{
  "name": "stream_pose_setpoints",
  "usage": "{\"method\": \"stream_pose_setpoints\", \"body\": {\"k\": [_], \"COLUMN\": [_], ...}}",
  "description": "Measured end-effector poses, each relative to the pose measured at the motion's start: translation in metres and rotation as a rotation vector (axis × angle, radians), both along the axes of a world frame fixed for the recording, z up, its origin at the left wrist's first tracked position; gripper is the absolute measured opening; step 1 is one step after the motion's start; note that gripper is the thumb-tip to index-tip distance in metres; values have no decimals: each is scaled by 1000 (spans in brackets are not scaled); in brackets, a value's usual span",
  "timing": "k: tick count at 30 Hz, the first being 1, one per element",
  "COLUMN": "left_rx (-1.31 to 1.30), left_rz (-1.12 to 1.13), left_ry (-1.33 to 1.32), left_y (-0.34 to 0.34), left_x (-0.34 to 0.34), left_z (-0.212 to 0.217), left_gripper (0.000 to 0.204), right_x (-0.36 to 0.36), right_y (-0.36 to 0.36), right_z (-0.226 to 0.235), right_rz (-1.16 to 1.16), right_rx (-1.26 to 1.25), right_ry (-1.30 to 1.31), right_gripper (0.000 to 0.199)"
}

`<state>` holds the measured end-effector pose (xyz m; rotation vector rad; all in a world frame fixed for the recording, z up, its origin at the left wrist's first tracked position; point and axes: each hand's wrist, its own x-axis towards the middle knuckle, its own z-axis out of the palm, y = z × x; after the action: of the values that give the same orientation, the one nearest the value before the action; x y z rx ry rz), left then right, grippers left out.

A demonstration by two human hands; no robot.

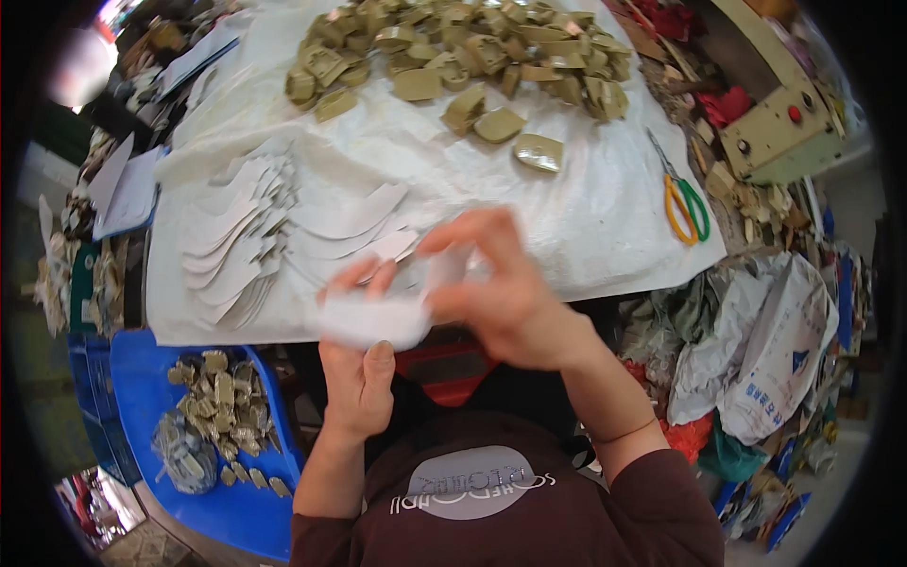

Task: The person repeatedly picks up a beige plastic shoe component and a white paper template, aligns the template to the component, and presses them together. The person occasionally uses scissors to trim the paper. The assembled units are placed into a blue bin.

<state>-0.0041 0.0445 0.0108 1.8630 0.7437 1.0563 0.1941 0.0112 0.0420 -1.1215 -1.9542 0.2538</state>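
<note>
Taking the clock from the white piece [373,323] in front of my chest, twelve pointing away from me, I have it gripped in my left hand [357,378], thumb on the near side and fingers on the far side. Its long axis looks to run roughly from nine to three, though it is blurred. My left hand is the nearer one, right on it; my right hand [510,302] is at three, fingers and thumb curled around its right end, and I can't tell whether they pinch it.

The piece is over the near edge of the white sheet [605,255] spread on the tabletop. Loose white pieces [350,217] lie just beyond it at eleven to twelve, and an overlapping stack [231,250] at ten. A big heap of olive pieces [453,47] lies between twelve and one, scissors [687,213] between two and three.

At eight, a blue plastic tray [255,515] holds olive parts [227,402] and a knotted plastic bag [187,458]. Just past three is a crumpled white sack [775,359], contents hidden.
</note>
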Motion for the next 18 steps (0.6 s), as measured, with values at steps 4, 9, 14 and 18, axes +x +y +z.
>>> {"method": "stream_pose_setpoints", "body": {"k": [4,9,14,18], "left_rx": [-515,-897,-998,-969], "left_rz": [19,-123,-74,-79], "left_ry": [-254,-667,-651,-655], "left_y": [-8,-11,-13,-13], "left_x": [15,22,29,31], "left_z": [4,2,-5,-3], "left_gripper": [45,42,35,34], "right_x": [28,102,96,93], "right_y": [1,36,29,23], "right_z": [-7,-39,-51,-66], "right_rz": [-74,-1102,-1028,-559], "right_rx": [-164,-165,-7,46], "right_ry": [147,-281,-436,114], "right_gripper": [15,27,22,21]}}
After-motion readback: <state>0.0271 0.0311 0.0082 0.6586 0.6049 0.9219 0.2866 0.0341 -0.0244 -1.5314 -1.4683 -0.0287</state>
